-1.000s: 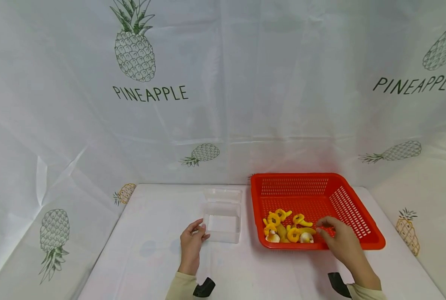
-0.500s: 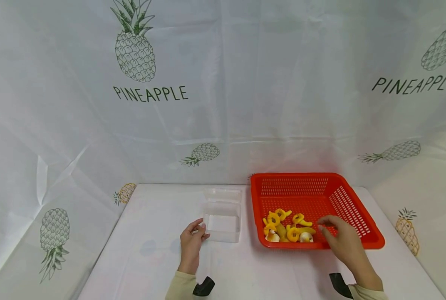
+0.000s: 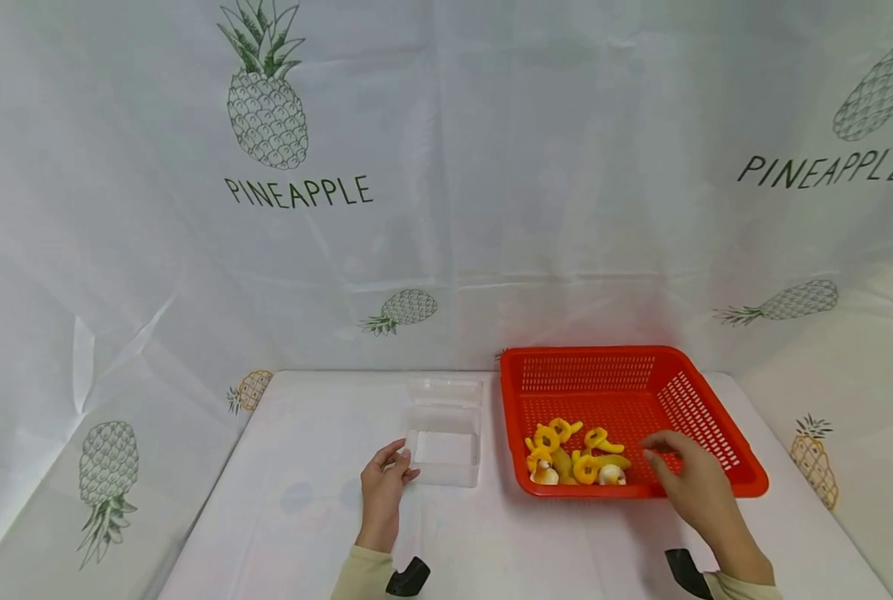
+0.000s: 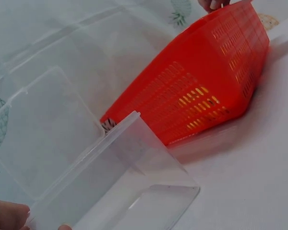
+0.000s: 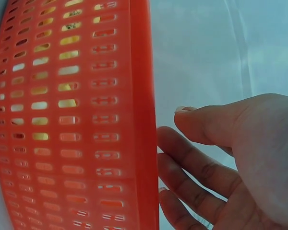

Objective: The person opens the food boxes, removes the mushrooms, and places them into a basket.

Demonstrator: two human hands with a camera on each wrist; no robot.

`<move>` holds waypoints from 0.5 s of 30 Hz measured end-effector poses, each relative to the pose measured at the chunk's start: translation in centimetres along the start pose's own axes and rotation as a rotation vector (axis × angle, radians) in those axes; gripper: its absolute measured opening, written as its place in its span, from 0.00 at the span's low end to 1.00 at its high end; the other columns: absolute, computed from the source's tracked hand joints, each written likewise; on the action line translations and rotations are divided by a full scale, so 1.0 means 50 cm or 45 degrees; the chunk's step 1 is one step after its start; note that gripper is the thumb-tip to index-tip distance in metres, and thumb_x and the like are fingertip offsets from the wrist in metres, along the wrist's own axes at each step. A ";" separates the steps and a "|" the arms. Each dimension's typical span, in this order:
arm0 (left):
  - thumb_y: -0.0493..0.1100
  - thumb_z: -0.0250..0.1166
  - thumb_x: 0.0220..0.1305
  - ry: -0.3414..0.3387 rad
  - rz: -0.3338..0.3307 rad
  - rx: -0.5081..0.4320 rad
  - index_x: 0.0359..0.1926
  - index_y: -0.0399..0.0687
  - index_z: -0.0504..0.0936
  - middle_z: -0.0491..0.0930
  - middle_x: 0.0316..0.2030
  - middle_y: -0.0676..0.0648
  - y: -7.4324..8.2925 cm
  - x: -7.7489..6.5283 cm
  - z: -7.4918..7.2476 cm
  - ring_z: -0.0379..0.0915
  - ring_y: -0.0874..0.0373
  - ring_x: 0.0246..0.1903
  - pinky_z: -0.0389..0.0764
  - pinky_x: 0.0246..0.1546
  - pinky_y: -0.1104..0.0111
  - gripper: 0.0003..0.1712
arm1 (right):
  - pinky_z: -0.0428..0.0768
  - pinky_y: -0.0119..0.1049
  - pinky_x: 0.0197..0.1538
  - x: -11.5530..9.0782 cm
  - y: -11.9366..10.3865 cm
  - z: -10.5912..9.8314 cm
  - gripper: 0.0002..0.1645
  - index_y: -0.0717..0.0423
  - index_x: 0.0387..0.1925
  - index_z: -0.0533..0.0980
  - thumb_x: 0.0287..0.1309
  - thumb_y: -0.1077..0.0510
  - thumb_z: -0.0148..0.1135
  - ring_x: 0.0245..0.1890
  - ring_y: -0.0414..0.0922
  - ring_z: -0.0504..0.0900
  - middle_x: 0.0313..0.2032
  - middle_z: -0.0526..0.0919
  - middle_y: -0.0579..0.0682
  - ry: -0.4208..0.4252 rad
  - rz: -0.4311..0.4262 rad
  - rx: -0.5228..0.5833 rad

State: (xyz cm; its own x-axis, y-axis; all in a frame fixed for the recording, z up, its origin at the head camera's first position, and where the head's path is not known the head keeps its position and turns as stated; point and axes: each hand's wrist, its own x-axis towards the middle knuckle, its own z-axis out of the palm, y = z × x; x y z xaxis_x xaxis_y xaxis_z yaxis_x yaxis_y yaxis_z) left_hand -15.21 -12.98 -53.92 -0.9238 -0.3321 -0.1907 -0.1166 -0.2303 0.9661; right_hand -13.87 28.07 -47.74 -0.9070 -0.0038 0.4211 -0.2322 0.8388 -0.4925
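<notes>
A clear plastic box stands on the table with its lid flipped back. My left hand pinches the box's left wall between thumb and fingers; the left wrist view shows only fingertips at that edge. To the right sits a red perforated basket. In its front left part lie several yellow ring-shaped pieces with tails, a few longer yellow pieces and two whitish round pieces. My right hand hovers over the basket's front right part, fingers loosely bent, with nothing between thumb and fingers.
A white cloth covers the table. Behind it hangs a pale sheet printed with pineapples, which also encloses both sides. The basket's front rim runs beneath my right hand.
My right hand has drifted slightly right, away from the yellow pieces. My left hand keeps its place at the box. The head view has shifted a little.
</notes>
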 end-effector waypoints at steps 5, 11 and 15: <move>0.32 0.60 0.78 0.037 0.000 0.008 0.66 0.24 0.74 0.70 0.39 0.47 -0.006 0.001 -0.001 0.73 0.60 0.32 0.87 0.39 0.72 0.21 | 0.85 0.51 0.42 -0.002 0.007 -0.001 0.11 0.62 0.41 0.84 0.56 0.72 0.74 0.42 0.58 0.86 0.38 0.88 0.56 0.006 0.011 0.004; 0.32 0.61 0.78 0.069 0.021 0.004 0.64 0.24 0.75 0.71 0.38 0.47 -0.015 -0.004 -0.001 0.73 0.61 0.31 0.87 0.37 0.72 0.20 | 0.80 0.69 0.50 -0.001 0.021 -0.006 0.15 0.67 0.48 0.82 0.59 0.71 0.73 0.50 0.67 0.82 0.45 0.86 0.67 0.042 0.001 0.036; 0.35 0.62 0.78 0.102 0.059 0.053 0.62 0.24 0.77 0.74 0.39 0.47 -0.015 -0.008 -0.007 0.74 0.61 0.30 0.86 0.34 0.73 0.19 | 0.75 0.76 0.53 0.001 0.033 -0.011 0.19 0.71 0.54 0.79 0.62 0.70 0.72 0.55 0.71 0.76 0.51 0.82 0.73 0.049 0.002 0.069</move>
State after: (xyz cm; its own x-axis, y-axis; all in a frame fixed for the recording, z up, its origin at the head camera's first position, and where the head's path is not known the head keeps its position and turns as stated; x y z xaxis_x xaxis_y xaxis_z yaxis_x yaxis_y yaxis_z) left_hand -14.62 -12.98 -54.63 -0.8964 -0.4143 -0.1574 -0.0911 -0.1754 0.9803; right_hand -14.12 29.75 -48.11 -0.8934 0.0195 0.4489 -0.2504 0.8079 -0.5334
